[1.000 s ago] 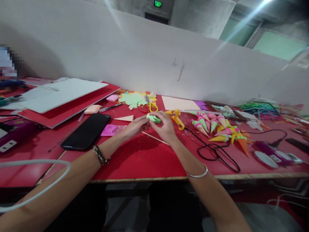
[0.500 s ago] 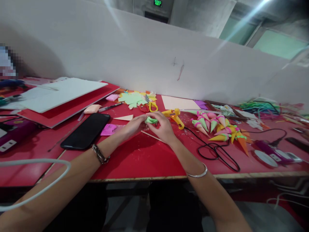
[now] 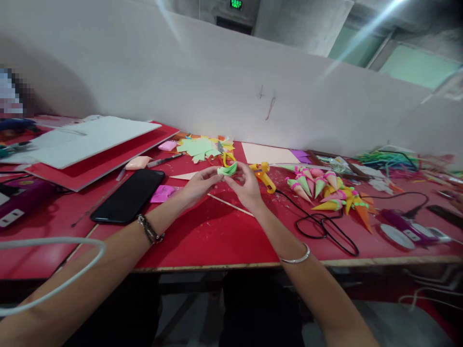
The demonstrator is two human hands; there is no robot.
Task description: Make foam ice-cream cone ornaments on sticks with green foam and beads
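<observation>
Between both hands, a little above the red table [image 3: 217,241], is a light green piece of soft clay or foam paper [image 3: 227,169], curved and folded; its exact material I cannot make out. My left hand [image 3: 202,187] has its fingers closed on the left side of it. My right hand [image 3: 248,185] grips the right side with thumb and fingers. Under the hands a thin wooden stick [image 3: 231,205] lies on the table. Just right of my right hand rests a yellow glue gun [image 3: 265,178]. Yellow-handled scissors [image 3: 228,157] lie behind the hands, partly covered.
A black phone [image 3: 128,197] and a pink packet [image 3: 162,193] lie left. Small decorated paper cones [image 3: 325,188] are heaped right, near the glue gun's black cord [image 3: 321,226]. Green paper scraps [image 3: 198,147] lie at the back. White boards [image 3: 97,137] and a purple power strip [image 3: 408,226] flank the area.
The green piece has turned and shows more of its folded surface above the fingers. Both hands have shifted slightly, with the fingers opened out more around it.
</observation>
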